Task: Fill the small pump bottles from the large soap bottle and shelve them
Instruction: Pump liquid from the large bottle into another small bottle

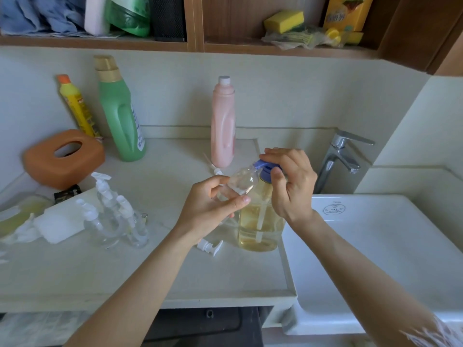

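I am seeing a loose white pump head (pixel 210 247) lying nearest on the tabletop (pixel 125 271), just left of the large soap bottle (pixel 259 221), which is standing by the white sink (pixel 388 246) and holding amber liquid. My left hand (pixel 213 209) is gripping a small clear bottle (pixel 240 182), fingers and thumb curled round it, tilting it so its open neck is meeting the blue pump spout (pixel 260 165). My right hand (pixel 290 181) is resting over the blue pump, fingers bent across its top and thumb against its side. Further left, a cluster of small pump bottles (pixel 117 216) is standing beside a white block (pixel 60 224). Behind are an orange tissue box (pixel 64 159), a green bottle (pixel 120 113), a yellow bottle (pixel 77 106) and a pink bottle (pixel 223 123), with the faucet (pixel 343 159) at right. Farthest up, a wooden shelf (pixel 195 43) is carrying sponges (pixel 284 21).
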### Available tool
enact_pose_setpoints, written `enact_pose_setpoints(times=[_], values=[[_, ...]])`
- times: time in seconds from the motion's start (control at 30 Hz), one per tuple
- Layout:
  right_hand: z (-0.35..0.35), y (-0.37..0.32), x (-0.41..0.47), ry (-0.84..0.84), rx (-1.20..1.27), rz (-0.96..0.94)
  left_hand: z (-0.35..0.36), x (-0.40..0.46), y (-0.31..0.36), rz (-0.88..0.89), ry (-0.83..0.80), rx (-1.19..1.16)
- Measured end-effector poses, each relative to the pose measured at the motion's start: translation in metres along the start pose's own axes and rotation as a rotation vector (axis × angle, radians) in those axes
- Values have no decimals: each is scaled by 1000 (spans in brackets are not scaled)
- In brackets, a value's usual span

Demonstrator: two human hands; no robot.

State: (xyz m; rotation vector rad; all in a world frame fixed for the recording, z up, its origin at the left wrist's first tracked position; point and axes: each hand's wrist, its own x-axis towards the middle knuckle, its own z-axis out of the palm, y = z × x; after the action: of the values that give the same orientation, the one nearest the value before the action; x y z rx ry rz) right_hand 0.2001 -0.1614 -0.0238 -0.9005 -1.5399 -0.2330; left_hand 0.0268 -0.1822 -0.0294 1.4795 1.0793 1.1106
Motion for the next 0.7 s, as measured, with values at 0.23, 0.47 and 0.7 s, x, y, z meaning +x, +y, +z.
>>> enact_pose_setpoints(times=[0.23,0.47,0.7], values=[[-5,-4,2,-51,-42,-49,0,-3,5,5,-6,-38],[-12,-1,6,-120,26,-128,-2,-4,15,61,-21,-77],[1,2,-7,-19,56,-144,0,-3,12,68,-39,-76]])
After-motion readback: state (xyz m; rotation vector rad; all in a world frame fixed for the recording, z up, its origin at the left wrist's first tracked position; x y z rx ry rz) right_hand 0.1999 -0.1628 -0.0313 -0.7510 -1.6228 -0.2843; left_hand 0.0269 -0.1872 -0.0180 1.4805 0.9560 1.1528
